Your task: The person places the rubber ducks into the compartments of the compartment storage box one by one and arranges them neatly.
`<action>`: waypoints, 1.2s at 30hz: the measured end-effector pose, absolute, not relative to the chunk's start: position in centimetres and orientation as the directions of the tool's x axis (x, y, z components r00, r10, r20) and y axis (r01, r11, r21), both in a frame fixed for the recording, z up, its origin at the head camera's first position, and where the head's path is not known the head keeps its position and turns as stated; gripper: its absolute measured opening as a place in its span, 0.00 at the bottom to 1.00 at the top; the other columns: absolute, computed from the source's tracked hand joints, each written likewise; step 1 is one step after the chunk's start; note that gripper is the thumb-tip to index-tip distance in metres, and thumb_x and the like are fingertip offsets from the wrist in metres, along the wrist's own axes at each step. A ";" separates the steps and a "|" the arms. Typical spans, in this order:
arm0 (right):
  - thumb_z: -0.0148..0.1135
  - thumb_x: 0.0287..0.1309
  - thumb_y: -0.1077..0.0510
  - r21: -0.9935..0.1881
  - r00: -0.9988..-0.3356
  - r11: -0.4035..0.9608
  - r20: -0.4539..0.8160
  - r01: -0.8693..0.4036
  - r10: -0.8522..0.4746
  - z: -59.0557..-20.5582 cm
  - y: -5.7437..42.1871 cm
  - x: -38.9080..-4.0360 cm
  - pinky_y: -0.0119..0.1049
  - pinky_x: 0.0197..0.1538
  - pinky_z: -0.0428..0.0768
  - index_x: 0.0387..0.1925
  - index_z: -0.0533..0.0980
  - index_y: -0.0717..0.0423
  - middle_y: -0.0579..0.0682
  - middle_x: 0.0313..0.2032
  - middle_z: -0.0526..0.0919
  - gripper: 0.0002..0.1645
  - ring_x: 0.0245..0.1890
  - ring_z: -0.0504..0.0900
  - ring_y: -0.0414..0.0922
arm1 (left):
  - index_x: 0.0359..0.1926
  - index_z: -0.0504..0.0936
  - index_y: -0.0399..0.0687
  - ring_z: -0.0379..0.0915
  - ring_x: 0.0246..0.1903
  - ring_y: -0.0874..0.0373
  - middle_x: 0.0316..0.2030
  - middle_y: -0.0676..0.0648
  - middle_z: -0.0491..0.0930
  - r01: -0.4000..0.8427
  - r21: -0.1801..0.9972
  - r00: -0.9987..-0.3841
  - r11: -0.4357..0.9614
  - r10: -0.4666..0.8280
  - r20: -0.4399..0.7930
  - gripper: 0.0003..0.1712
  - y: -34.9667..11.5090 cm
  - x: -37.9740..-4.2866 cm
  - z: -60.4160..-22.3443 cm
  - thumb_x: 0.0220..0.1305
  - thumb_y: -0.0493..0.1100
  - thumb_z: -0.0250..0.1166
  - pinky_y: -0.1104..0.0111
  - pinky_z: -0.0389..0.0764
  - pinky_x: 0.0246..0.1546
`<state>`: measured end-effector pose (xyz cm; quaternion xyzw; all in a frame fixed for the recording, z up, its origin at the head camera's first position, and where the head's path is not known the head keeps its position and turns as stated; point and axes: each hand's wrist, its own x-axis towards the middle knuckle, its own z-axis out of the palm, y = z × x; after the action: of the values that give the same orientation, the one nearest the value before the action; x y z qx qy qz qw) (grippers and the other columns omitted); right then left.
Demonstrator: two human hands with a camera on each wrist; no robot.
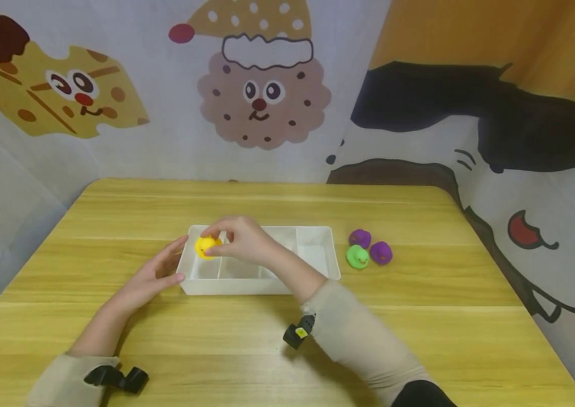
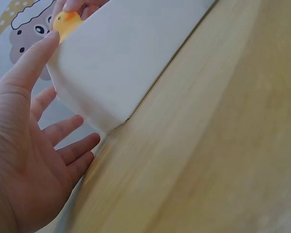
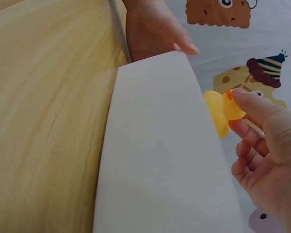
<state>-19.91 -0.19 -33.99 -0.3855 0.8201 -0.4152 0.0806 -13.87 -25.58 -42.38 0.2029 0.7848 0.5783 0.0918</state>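
Over the leftmost compartment of a white divided box (image 1: 236, 287), my right hand (image 1: 244, 240) pinches a yellow rubber duck (image 1: 206, 245) between thumb and fingers. The right wrist view has the duck (image 3: 223, 110) at the box's rim, its lower part hidden behind the wall. My left hand (image 1: 157, 271) is at the box's left end, thumb by the near corner and fingers along the short side. Seen from the left wrist, its fingers (image 2: 70, 130) are spread and relaxed, with the thumb up at the rim.
Right of the box, two purple rubber ducks (image 1: 381, 252) and a green rubber duck (image 1: 357, 257) sit close together on the wooden table (image 1: 247, 350). A curtain with cartoon prints (image 1: 155, 158) hangs behind the table's far edge.
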 end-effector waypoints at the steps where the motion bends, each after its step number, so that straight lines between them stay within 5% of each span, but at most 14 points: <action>1: 0.72 0.52 0.54 -0.747 -0.694 0.362 0.181 -0.558 -0.697 -34.1 -0.3 -20.0 0.26 0.37 0.74 0.48 0.82 0.53 0.38 0.36 0.81 0.20 0.33 0.73 0.39 | 0.76 0.46 0.53 0.49 0.65 0.29 0.71 0.32 0.48 0.214 0.944 -0.901 0.251 0.425 0.091 0.42 -25.6 -13.9 -42.4 0.68 0.34 0.56 0.36 0.61 0.54; 11: 0.74 0.50 0.53 -0.760 -0.729 0.419 0.103 -0.496 -0.676 -35.1 -1.1 -20.7 0.26 0.41 0.74 0.45 0.83 0.51 0.36 0.37 0.82 0.19 0.39 0.75 0.36 | 0.76 0.46 0.50 0.49 0.65 0.28 0.70 0.30 0.48 0.232 0.936 -0.900 0.265 0.424 0.102 0.42 -25.4 -13.7 -42.2 0.68 0.34 0.56 0.37 0.60 0.54; 21: 0.75 0.49 0.55 -0.781 -0.760 0.472 0.006 -0.410 -0.650 -35.9 -1.8 -21.1 0.28 0.32 0.75 0.44 0.84 0.51 0.37 0.33 0.80 0.18 0.30 0.76 0.39 | 0.75 0.47 0.49 0.52 0.64 0.30 0.70 0.31 0.51 0.227 0.940 -0.900 0.254 0.424 0.103 0.41 -25.3 -13.7 -42.1 0.67 0.33 0.56 0.37 0.61 0.54; 28: 0.75 0.49 0.55 -0.750 -0.750 0.511 -0.029 -0.421 -0.660 -36.6 -2.2 -21.5 0.28 0.34 0.75 0.44 0.84 0.49 0.36 0.32 0.80 0.18 0.33 0.76 0.37 | 0.75 0.47 0.48 0.52 0.64 0.31 0.70 0.31 0.51 0.229 0.942 -0.898 0.247 0.428 0.106 0.41 -25.5 -13.8 -42.3 0.67 0.32 0.56 0.70 0.70 0.51; 36: 0.75 0.48 0.55 -0.730 -0.746 0.534 -0.051 -0.426 -0.664 -37.0 -2.7 -21.8 0.29 0.39 0.74 0.42 0.84 0.47 0.35 0.31 0.80 0.16 0.36 0.76 0.36 | 0.75 0.46 0.49 0.50 0.65 0.29 0.70 0.31 0.49 0.226 0.940 -0.901 0.257 0.423 0.101 0.42 -25.3 -13.8 -42.2 0.67 0.32 0.56 0.39 0.62 0.54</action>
<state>-21.85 -2.66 -37.01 -0.3166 0.8605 -0.3641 0.1638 -13.78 -25.35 -42.22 0.2056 0.7881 0.5738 0.0859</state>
